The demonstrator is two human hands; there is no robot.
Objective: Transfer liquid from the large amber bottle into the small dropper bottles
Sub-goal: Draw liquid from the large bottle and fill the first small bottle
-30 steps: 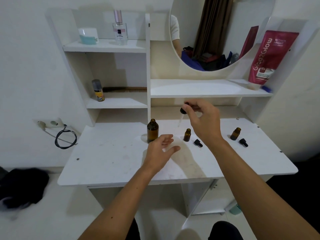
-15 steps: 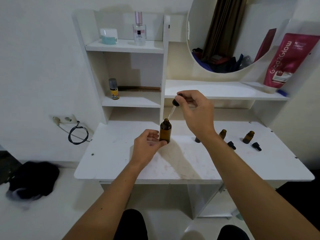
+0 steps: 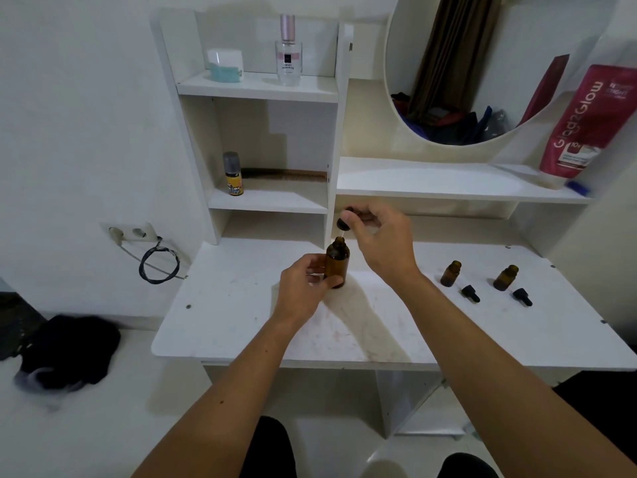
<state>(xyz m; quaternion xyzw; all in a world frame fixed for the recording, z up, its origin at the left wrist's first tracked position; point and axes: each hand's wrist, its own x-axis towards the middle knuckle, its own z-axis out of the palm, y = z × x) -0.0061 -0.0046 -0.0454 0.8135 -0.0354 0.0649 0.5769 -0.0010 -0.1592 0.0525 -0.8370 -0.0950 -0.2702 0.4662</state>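
Half a second ago the dropper hung tilted above the big bottle with its glass tube clear of the neck; now its tip sits in the bottle's mouth, and the left hand has closed around the bottle's body instead of just touching it. On the white table [image 3: 241, 326] the big bottle [image 3: 338, 260] stands upright near the back edge, below the shelf divider. To its right, well apart, two small bottles stand open: the nearer one [image 3: 451, 273] and the farther one [image 3: 505, 277], each with a black cap lying just in front of it, the first cap [image 3: 471, 293] and the second cap [image 3: 522, 297]. The left hand [image 3: 303, 288] is curled round the big bottle, thumb at the front and fingers behind. The right hand [image 3: 382, 241] hovers above and to the right of the bottle, thumb and forefinger pinching the black bulb of the dropper [image 3: 343, 224], the other fingers curled. The dropper is nearly upright, its tube only partly visible between bulb and neck.
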